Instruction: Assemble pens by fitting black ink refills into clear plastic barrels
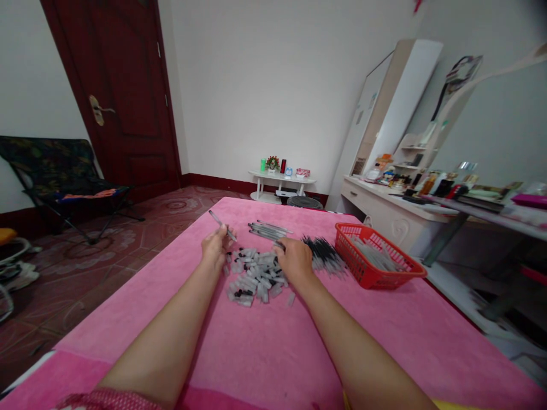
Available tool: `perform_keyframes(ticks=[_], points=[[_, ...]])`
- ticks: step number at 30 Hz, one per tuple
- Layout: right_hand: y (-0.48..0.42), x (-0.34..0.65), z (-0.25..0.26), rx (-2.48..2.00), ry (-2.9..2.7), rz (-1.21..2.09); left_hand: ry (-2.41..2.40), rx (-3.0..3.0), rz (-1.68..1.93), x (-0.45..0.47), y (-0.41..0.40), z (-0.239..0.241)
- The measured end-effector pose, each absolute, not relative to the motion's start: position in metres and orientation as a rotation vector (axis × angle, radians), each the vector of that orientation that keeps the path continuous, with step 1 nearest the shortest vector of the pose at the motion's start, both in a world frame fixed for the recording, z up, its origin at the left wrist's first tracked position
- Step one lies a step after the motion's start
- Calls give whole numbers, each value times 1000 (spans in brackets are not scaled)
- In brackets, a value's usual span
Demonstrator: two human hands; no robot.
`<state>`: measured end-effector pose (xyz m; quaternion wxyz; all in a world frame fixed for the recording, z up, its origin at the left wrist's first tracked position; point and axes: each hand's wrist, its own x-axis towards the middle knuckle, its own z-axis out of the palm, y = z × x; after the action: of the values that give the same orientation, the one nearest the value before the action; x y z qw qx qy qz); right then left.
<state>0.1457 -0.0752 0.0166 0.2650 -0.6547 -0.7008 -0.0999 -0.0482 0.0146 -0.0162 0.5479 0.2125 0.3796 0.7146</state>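
My left hand [215,246] is closed on a grey pen [222,225], holding it slanted above the pink cloth [265,341]. My right hand [294,259] rests knuckles-up at the right edge of a heap of grey pen caps [253,279], its fingers curled on something I cannot make out. A row of assembled grey pens [269,230] lies just beyond the heap. A bundle of thin black refills [325,254] lies to the right of my right hand.
A red plastic basket [376,276] with grey pen parts stands right of the refills. A folding chair [64,182] and a dark red door [123,97] are at the left. A small white table [282,183] and a dressing table [397,199] stand beyond.
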Motion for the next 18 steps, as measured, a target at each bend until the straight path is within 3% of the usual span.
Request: perform_keyframes(ticks=[4,10,18], points=[[-71,143,10,-1678,-1942,-225,1035,772,1757,-46,15,-27],[-63,146,6,-1536,-1853,24,1453,1929,1700,-43,5,-32],[-43,169,0,-1404,-1642,446,1328,2597,1461,-36,-7,-25]])
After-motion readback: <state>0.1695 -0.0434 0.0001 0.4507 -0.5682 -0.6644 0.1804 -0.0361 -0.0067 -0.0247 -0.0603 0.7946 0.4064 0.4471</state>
